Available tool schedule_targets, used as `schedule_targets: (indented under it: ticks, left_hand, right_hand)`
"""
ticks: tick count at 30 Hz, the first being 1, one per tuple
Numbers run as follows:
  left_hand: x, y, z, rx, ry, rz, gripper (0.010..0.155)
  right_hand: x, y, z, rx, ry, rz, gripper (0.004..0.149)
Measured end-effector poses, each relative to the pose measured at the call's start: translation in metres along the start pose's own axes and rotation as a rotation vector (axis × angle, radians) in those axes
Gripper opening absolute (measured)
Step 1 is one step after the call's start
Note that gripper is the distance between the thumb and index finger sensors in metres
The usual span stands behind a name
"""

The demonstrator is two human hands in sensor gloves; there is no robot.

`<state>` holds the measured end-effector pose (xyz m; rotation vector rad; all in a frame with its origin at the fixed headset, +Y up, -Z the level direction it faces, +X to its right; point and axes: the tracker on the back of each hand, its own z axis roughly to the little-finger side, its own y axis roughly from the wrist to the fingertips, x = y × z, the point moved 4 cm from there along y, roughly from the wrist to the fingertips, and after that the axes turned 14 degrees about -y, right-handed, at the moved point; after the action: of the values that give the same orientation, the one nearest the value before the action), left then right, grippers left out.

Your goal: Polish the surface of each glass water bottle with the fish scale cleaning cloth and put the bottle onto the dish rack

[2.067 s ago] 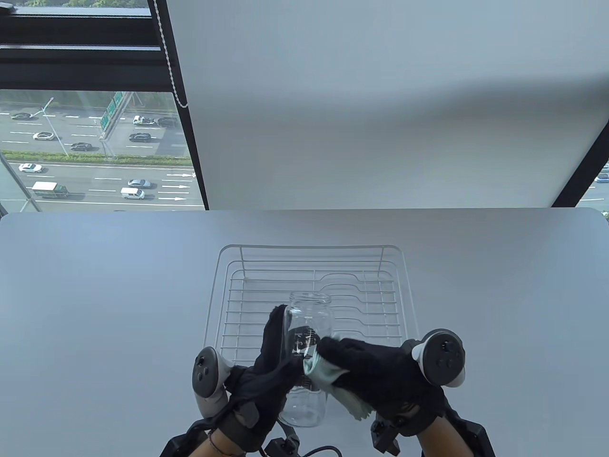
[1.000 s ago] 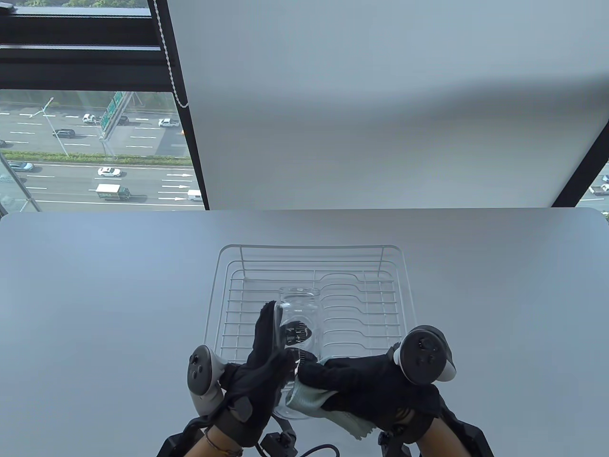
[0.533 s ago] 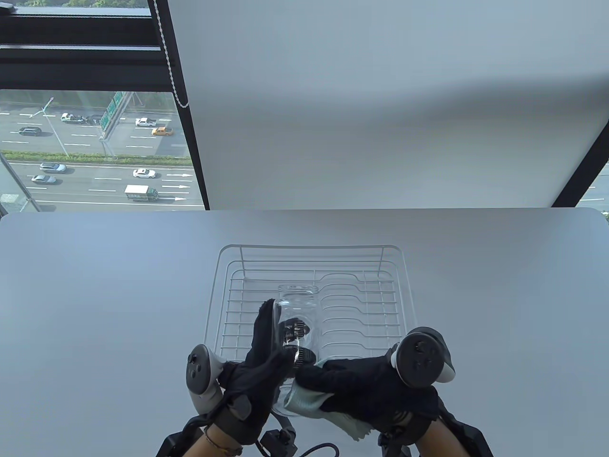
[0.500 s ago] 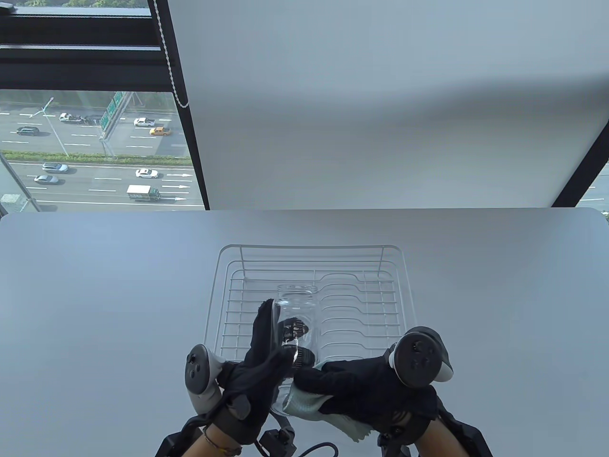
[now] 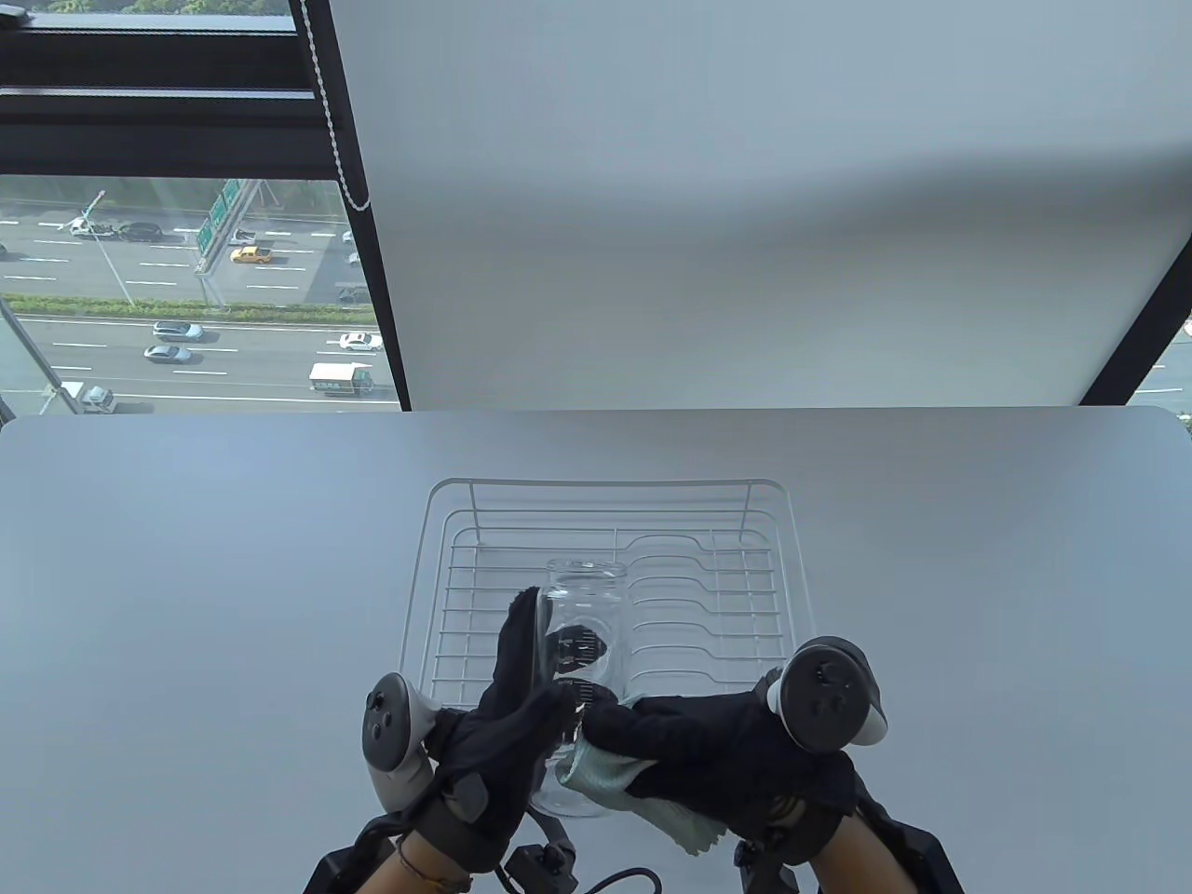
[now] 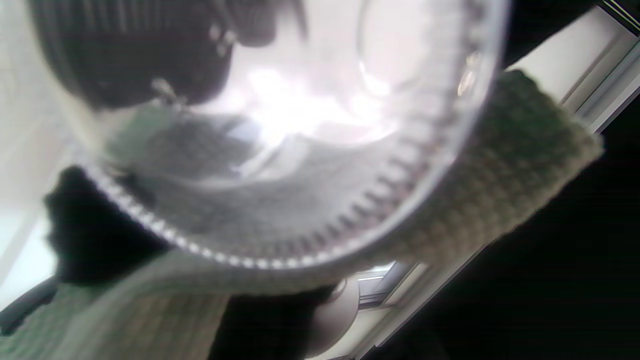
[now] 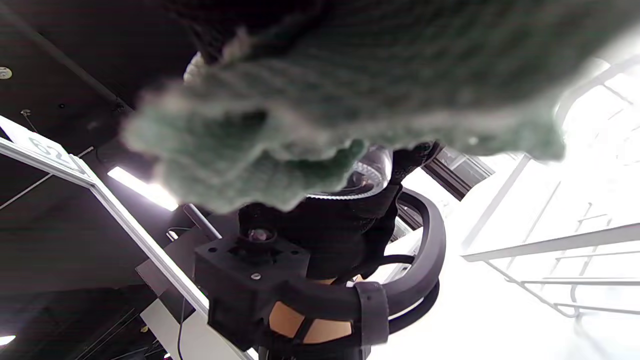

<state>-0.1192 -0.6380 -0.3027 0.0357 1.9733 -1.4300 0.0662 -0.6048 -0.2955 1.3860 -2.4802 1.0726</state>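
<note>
A clear glass bottle (image 5: 582, 633) is held up over the near edge of the white wire dish rack (image 5: 610, 489), mouth pointing away. My left hand (image 5: 507, 722) grips it from the left, fingers curled round its body. My right hand (image 5: 689, 745) presses a pale green fish scale cloth (image 5: 605, 778) against the bottle's lower right side. The left wrist view shows the bottle's ribbed base (image 6: 280, 165) close up with the cloth (image 6: 500, 180) wrapped under it. The cloth (image 7: 325, 110) fills the top of the right wrist view.
The rack (image 7: 555, 245) holds no bottles and sits mid-table on the grey tabletop (image 5: 186, 577). A window with a road far below is at the back left. A black cable (image 5: 624, 877) lies at the near edge.
My right hand with the cloth slid down and left along the bottle's lower part, then edged back slightly. The left hand shifted the bottle a little left and keeps its grip.
</note>
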Motion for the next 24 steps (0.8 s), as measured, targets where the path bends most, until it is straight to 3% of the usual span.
schedule_targets:
  ticks: [3,5,6,8,10,11,15,16,17,19,21,24]
  left_hand:
    - [-0.003,0.002,0.001,0.014,-0.006,0.014,0.093]
    - [-0.010,0.002,0.004,0.050,0.023,0.094,0.093]
    - [-0.011,0.001,0.004,0.037,0.022,0.090,0.093]
    - [-0.008,0.001,0.002,-0.007,0.002,0.016,0.092]
    - [-0.002,0.001,-0.001,-0.032,-0.004,-0.004,0.091]
    - [0.002,0.001,-0.003,-0.052,0.011,-0.028,0.091]
    - [0.002,0.002,-0.004,-0.028,0.001,-0.028,0.094]
    - [0.000,0.001,-0.004,-0.016,0.012,-0.018,0.094]
    - [-0.003,0.002,-0.005,-0.016,0.031,0.006,0.093]
    - [-0.010,0.003,-0.003,0.028,0.067,0.070,0.092]
    - [-0.010,0.003,-0.002,0.031,0.062,0.074,0.091]
    - [-0.007,0.004,-0.007,0.080,0.073,0.105,0.088]
  right_hand:
    - [-0.011,-0.005,0.005,0.037,-0.022,0.126,0.056]
    - [-0.024,-0.014,0.009,0.091,-0.067,0.326,0.056]
    - [-0.024,-0.014,0.009,0.086,-0.067,0.336,0.056]
    - [-0.017,-0.009,0.005,0.034,-0.022,0.193,0.056]
    - [0.002,-0.002,0.000,-0.009,-0.028,-0.073,0.056]
    - [0.008,-0.001,-0.001,0.004,-0.039,-0.151,0.057]
    - [-0.007,-0.002,0.002,0.011,-0.016,0.054,0.056]
    - [-0.013,-0.005,0.004,0.017,-0.019,0.127,0.056]
    - [-0.024,-0.012,0.008,0.040,-0.020,0.270,0.056]
    - [-0.037,-0.021,0.013,0.071,-0.022,0.404,0.056]
    - [-0.035,-0.021,0.013,0.051,-0.003,0.326,0.057]
    - [-0.039,-0.024,0.007,0.045,-0.030,0.393,0.057]
